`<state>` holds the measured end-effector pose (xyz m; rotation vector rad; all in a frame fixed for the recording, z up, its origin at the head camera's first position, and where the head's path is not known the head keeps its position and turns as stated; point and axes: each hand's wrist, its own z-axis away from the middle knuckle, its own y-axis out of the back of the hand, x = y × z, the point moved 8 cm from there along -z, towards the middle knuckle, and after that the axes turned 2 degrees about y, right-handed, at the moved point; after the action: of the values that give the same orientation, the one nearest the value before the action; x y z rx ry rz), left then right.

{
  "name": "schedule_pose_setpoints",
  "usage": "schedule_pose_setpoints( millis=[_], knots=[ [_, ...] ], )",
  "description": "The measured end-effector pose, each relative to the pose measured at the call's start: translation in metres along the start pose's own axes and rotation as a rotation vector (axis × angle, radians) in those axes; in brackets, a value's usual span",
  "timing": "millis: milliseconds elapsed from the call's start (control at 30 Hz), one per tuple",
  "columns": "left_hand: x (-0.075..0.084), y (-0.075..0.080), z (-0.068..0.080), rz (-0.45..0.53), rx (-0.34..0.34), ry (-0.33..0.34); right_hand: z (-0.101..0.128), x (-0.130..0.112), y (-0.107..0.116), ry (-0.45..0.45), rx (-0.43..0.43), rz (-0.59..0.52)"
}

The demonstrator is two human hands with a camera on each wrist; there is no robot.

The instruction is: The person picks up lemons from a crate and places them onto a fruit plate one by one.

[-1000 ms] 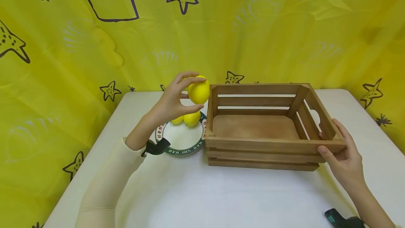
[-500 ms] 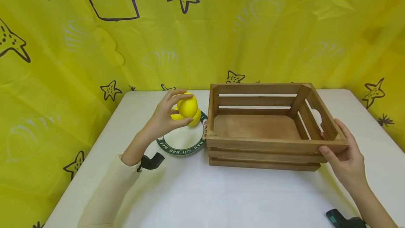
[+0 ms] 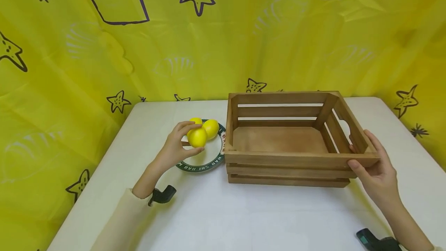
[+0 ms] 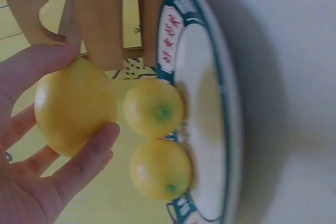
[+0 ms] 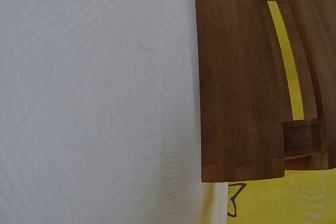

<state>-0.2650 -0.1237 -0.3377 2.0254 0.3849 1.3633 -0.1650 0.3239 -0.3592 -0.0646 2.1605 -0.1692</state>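
My left hand (image 3: 177, 142) pinches a yellow lemon (image 3: 197, 138) between thumb and fingers. In the left wrist view the held lemon (image 4: 76, 106) hangs apart from the plate, beside two other lemons. That pair, one lemon (image 3: 211, 129) and another partly hidden behind my fingers (image 3: 195, 120), lies on a round white plate (image 3: 199, 167) with a green patterned rim. My right hand (image 3: 379, 177) grips the near right corner of a slatted wooden crate (image 3: 292, 159), thumb on the front slat. In the right wrist view only the crate's slats (image 5: 239, 77) show, without the hand.
The crate stands just right of the plate, its inner floor (image 3: 282, 139) bare. Both rest on a white table (image 3: 244, 216). A yellow curtain (image 3: 223, 42) with drawn stars hangs behind it. Each wrist wears a small black camera, such as the left one (image 3: 163, 195).
My left hand has carried the lemon down and to the left, from beside the crate's upper left corner to over the plate. The right hand keeps its grip on the crate.
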Motion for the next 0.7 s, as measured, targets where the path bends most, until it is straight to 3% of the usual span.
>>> schedule_pose_setpoints(
  millis=[267,700],
  knots=[
    [-0.023,-0.011,0.011,-0.018,-0.002,0.049,0.0,0.0,0.0,-0.028,0.013,0.028],
    [-0.035,-0.02,0.009,-0.095,-0.023,0.111,0.001,0.0,0.0,0.013,-0.009,0.011]
  ],
)
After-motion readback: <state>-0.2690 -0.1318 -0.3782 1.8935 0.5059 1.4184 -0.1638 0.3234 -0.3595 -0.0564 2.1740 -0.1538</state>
